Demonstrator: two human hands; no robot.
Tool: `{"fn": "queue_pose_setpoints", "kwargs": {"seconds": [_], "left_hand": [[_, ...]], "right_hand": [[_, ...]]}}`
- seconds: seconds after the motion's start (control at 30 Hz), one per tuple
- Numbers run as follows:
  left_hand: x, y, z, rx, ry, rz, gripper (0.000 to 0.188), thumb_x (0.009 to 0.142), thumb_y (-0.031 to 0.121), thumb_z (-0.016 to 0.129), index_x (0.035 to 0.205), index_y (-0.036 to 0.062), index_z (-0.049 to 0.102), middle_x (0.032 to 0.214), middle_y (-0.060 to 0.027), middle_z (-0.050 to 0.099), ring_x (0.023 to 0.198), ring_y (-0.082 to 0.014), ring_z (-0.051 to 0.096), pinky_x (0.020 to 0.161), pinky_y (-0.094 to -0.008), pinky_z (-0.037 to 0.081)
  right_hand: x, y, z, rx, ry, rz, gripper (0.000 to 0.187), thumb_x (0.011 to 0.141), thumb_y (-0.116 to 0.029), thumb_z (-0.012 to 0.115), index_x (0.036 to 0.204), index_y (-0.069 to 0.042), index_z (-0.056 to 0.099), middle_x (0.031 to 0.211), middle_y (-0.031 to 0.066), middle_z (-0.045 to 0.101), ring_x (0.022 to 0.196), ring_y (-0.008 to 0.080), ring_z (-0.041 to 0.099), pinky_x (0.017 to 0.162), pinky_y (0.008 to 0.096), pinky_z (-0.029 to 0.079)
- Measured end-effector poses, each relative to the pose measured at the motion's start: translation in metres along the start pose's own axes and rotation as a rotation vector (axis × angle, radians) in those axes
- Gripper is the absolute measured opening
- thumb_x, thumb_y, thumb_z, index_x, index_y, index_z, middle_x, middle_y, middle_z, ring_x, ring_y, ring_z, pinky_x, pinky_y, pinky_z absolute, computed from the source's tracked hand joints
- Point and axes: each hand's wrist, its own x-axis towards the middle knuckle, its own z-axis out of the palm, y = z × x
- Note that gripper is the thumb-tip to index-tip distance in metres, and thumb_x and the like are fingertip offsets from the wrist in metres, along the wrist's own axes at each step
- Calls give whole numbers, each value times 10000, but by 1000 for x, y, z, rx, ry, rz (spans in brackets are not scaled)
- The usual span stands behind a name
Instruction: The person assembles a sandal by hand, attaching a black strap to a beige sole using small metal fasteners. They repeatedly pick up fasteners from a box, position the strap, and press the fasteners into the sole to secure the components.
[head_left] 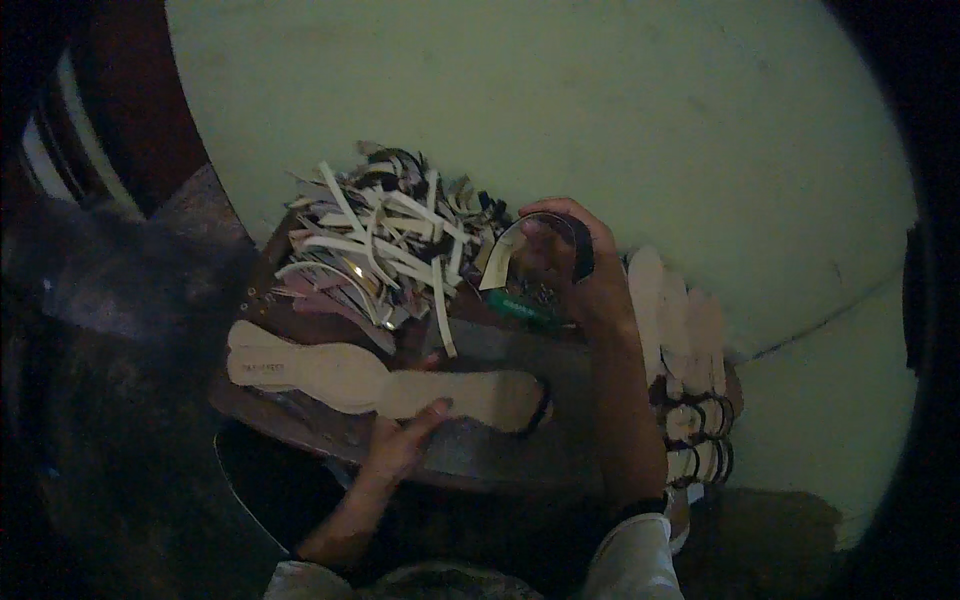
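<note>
Pale insole (390, 385) under left hand's (400, 445) pinching grip; right hand (580, 275) around a dark strap (560, 235) (seemingly, dim).

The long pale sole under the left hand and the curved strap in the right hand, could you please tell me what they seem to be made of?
Pale sole: probably stiff board or leather, matte beige, flat and cleanly cut. Curved strap: likely leather or synthetic, dark, bending smoothly in the right hand; dim light leaves this open.
</note>
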Motion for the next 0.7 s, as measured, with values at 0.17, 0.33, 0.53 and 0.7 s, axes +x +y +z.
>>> {"fn": "queue_pose_setpoints", "kwargs": {"seconds": [0.17, 0.33, 0.53, 0.7], "left_hand": [[-2, -23, 1, 76, -7, 30, 531, 833, 20, 616, 1311, 16, 382, 1161, -102, 529, 1089, -193, 501, 942, -356, 421], [-3, -20, 38, 239, 61, 104, 494, 845, 56, 618, 1297, 0, 425, 1119, -100, 556, 1047, -171, 524, 928, -320, 423], [10, -26, 35, 591, -51, 53, 424, 889, 209, 583, 1257, 22, 488, 1141, -92, 562, 1064, -166, 513, 934, -314, 401], [8, -25, 39, 460, -57, -4, 401, 908, 254, 544, 1226, 11, 517, 1163, -94, 569, 1068, -173, 518, 946, -317, 392]], "right_hand": [[-57, 39, -20, 137, 192, 49, 176, 866, -92, 595, 1029, -33, 571, 835, 39, 616, 729, 111, 592, 637, 236, 469], [-94, 70, -24, 96, 169, 118, 177, 895, -110, 561, 1026, 9, 558, 887, 89, 629, 784, 151, 626, 690, 265, 504], [-106, 71, -21, 160, 117, 176, 196, 923, -140, 524, 1026, 25, 548, 961, 109, 622, 830, 168, 633, 725, 269, 515], [-104, 72, -18, 184, 109, 196, 200, 928, -160, 519, 1024, 14, 545, 978, 105, 619, 816, 152, 630, 721, 273, 506]]}}
